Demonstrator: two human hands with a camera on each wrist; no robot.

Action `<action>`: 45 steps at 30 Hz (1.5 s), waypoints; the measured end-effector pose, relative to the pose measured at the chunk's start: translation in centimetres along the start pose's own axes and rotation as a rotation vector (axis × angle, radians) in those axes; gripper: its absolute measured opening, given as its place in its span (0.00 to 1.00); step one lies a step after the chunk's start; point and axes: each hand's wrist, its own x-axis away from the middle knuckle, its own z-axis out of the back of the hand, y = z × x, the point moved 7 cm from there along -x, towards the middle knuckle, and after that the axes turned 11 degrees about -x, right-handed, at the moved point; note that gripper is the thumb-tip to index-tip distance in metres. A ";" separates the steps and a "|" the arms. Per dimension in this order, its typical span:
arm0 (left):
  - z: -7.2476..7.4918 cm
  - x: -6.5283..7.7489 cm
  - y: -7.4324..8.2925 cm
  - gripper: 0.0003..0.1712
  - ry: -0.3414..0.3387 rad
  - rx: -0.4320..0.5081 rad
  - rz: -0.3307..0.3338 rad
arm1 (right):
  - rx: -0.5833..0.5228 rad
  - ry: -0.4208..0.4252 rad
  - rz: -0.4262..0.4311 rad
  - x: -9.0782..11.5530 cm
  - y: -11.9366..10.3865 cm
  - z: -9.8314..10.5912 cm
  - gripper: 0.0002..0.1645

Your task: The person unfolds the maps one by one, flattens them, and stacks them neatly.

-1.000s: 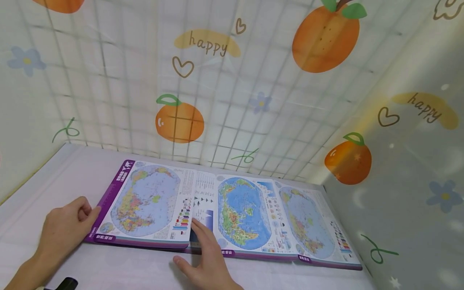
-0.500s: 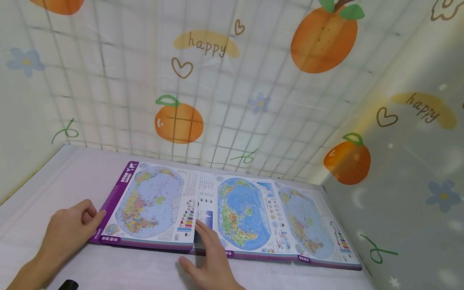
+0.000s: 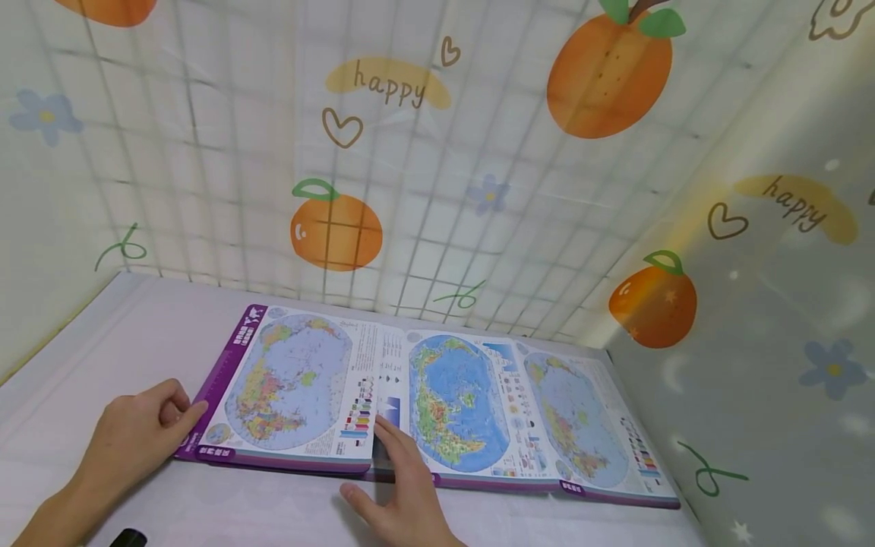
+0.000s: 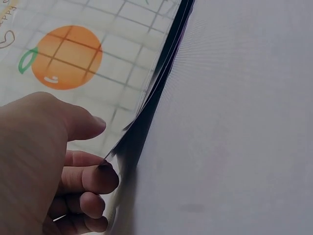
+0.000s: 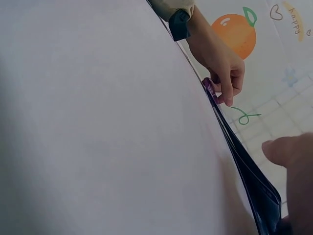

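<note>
1. Your left hand (image 3: 133, 437) pinches the left map (image 3: 290, 387) by its purple left edge, with the thumb on top and the other fingers curled.
2. Your right hand (image 3: 409, 486) grasps nothing; its fingers reach out fairly straight and touch the left map's right edge near the front, thumb spread apart.
3. The left map lies on the table (image 3: 171, 311), overlapping the left part of the middle map (image 3: 461, 403).
4. The right map (image 3: 581, 422) lies just beside the middle map, on its right.
5. A black object (image 3: 129, 538), partly cut off, shows near your left wrist.
6. Behind the table hangs a pale curtain (image 3: 424, 152) printed with oranges, flowers and hearts.
</note>
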 end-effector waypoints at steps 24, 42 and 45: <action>-0.5 0.1 0.9 0.16 0.059 0.088 -0.104 | 0.016 0.034 -0.074 0.8 0.7 1.2 0.48; -0.5 0.3 2.4 0.14 0.034 0.103 -0.148 | 0.022 0.076 -0.106 1.6 1.4 2.4 0.43; -0.7 0.4 2.5 0.14 0.025 0.102 -0.153 | 0.037 0.085 -0.106 1.8 1.3 2.6 0.43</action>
